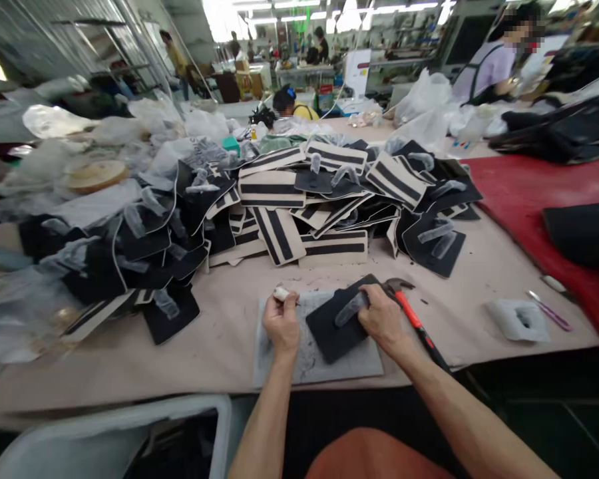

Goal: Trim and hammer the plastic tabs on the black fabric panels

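Note:
My left hand pinches a small whitish piece, whose exact kind I cannot make out, above the left part of a grey board. Over the same board, my right hand grips a black flat panel by its upper right side. A strip wrapped in clear plastic sits on the panel's face, its upper end by my right fingers. Just right of that hand lies a hammer with a red and black handle, its head pointing away from me.
Behind the board rises a heap of black panels and cream, black-striped pieces. Plastic bags crowd the left. A white block and a purple-handled tool lie right, near red material. A white bin stands front left.

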### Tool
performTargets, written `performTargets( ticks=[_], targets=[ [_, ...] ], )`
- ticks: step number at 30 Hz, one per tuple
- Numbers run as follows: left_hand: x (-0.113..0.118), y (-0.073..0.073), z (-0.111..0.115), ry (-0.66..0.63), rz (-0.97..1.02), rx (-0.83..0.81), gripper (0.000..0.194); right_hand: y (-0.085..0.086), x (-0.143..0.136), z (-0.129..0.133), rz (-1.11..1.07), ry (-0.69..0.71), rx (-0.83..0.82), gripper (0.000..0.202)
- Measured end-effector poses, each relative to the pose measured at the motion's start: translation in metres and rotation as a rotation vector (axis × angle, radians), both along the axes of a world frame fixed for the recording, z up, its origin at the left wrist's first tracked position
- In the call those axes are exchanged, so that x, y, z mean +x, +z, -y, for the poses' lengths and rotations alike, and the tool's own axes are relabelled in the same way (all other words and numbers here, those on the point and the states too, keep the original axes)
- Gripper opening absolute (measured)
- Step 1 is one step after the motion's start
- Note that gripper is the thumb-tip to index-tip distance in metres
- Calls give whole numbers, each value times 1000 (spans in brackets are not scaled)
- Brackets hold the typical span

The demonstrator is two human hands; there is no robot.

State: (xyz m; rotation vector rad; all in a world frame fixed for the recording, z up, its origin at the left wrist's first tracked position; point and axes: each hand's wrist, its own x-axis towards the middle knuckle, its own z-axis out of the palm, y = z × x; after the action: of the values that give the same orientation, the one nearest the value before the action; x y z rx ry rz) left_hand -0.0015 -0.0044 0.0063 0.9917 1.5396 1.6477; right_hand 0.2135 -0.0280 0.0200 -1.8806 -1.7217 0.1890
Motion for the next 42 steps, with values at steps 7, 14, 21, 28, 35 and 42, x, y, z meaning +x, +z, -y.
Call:
performTargets(
  ticks=[7,14,21,28,35,42],
  targets=[
    [-15,-3,10,28,42,-47,27,0,5,17,121,-11,-195,31],
    [-10,-20,17,-91,-10,-121,27,-2,8,39,114,43,-303,26],
    [-4,-20,21,-143,16,-147,25,7,18,43,-121,227,-387,21],
    [1,-7,17,-79,91,-109,27,29,34,45,-656,126,-670,29],
    [19,6,6,-170,90,-71,26,14,-5,69,-790,33,-613,39],
    [58,1,-13,-412,171,-58,29,1,-26,78,-878,38,-618,57]
  ],
)
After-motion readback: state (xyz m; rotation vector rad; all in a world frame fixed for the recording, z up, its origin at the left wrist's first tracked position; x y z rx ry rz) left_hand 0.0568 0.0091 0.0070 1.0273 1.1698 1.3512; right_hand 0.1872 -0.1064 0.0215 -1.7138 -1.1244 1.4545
